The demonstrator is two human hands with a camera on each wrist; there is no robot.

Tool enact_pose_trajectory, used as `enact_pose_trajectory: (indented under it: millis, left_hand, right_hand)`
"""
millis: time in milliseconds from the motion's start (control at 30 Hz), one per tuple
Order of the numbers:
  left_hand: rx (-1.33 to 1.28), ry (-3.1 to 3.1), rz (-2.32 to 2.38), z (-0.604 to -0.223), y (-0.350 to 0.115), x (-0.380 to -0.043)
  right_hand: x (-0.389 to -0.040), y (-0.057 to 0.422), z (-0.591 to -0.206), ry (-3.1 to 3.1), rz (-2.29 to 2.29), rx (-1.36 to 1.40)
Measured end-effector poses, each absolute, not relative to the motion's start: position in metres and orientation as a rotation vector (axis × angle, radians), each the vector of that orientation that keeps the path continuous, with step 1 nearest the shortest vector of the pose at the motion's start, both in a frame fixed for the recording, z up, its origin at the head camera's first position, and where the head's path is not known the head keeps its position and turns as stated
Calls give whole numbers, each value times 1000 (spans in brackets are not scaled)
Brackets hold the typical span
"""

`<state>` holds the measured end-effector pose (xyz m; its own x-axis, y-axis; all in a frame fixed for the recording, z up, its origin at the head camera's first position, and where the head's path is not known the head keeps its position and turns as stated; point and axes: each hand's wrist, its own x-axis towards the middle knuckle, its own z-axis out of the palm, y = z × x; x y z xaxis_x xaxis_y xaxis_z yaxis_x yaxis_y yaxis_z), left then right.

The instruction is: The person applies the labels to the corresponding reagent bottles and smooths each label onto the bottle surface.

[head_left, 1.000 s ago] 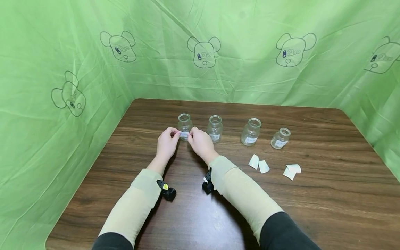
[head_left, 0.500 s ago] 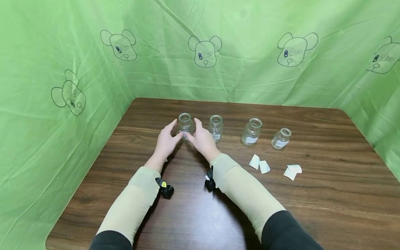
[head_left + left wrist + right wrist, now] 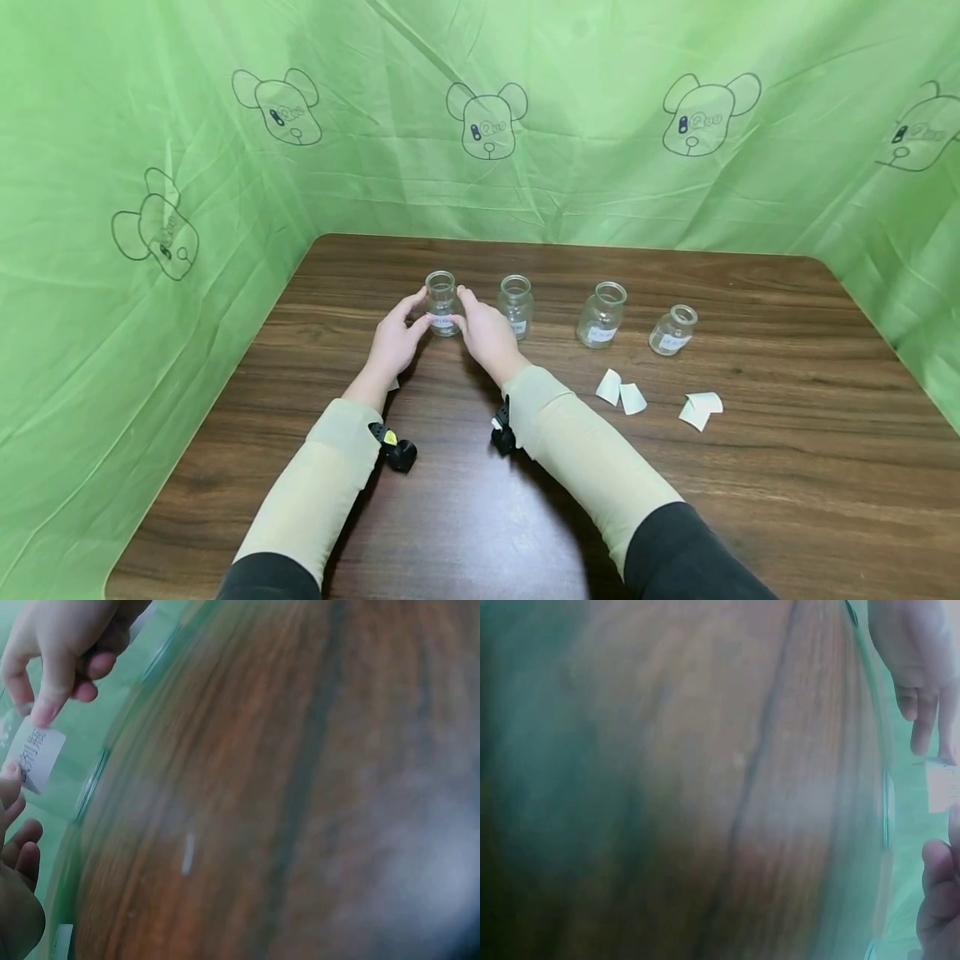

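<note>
The leftmost glass jar (image 3: 441,300) stands upright between my two hands. A white label (image 3: 46,759) with dark printed characters lies across its front. My left hand (image 3: 394,340) has its thumb on the label's left end and its forefinger along the jar's left side. On the opposite side, my right hand (image 3: 487,335) sets its thumb at the label's right end, fingers round the jar's right side. Both thumbs also show at the label in the left wrist view. The right wrist view catches the label (image 3: 941,786) between the hands at its edge. The jar's back is hidden.
To the right stand a second jar (image 3: 516,302), a wide jar (image 3: 601,315) and a small jar (image 3: 673,331), all labelled. White paper scraps (image 3: 620,393) and another pile (image 3: 701,410) lie in front. A scrap (image 3: 393,384) shows beside my left wrist. Green cloth (image 3: 585,192) encloses the table.
A second ago both hands pinched the label's ends in front of the jar. Since then the fingers have spread to the jar's sides, with the thumbs on the label.
</note>
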<state>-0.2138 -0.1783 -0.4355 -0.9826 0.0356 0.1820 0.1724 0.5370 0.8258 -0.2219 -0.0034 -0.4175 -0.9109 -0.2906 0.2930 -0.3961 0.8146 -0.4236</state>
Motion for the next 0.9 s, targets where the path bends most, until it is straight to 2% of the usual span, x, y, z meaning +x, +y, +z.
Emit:
enact_pose_trajectory:
  millis: [900]
  left_hand:
    - [-164, -2474, -1655, -441, -174, -217]
  right_hand:
    - [-214, -9, -420, -2894, 688, 478]
